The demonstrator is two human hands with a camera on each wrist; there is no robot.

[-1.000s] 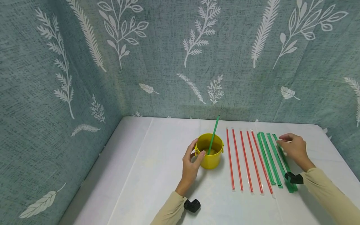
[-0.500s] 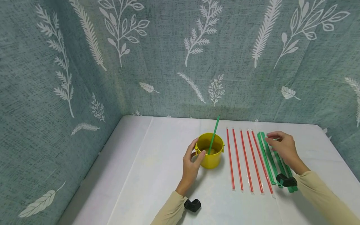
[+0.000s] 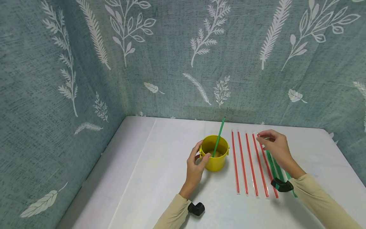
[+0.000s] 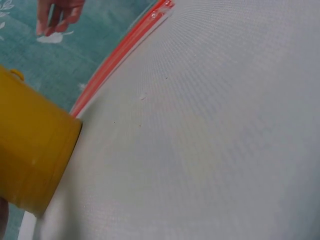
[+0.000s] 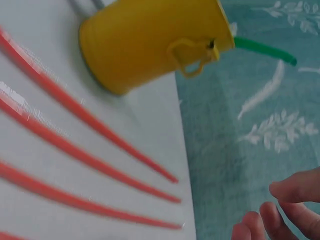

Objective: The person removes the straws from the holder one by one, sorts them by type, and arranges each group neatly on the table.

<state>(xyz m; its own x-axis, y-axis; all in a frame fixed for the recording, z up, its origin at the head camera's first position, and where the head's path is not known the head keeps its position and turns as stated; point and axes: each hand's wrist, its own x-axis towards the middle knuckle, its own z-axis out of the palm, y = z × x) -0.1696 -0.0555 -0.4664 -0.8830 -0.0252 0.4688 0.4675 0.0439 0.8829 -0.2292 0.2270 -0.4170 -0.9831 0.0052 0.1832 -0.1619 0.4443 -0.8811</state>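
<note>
A small yellow bucket [image 3: 215, 163] stands upright on the table, with one green straw [image 3: 219, 135] leaning in it and sticking out above the rim. My left hand [image 3: 196, 167] holds the bucket's left side between thumb and fingers. To the right lie several red straws [image 3: 249, 162] in clear wrappers, side by side. Above the far end of the rightmost ones hovers my right hand [image 3: 274, 146], fingers loosely bent and nothing between them; the right wrist view shows its fingertips [image 5: 270, 212] apart from the straws. Green straws [image 3: 278, 170] lie partly hidden under the right hand and wrist.
A white cloth covers the table [image 3: 160, 178], whose far edge meets a green leaf-patterned curtain [image 3: 171, 63]. The curtain also runs along the left side. Black wrist cameras sit at both sleeves.
My right hand has moved left, from over the green straws to over the far ends of the rightmost red ones. The left hand and bucket have stayed put.
</note>
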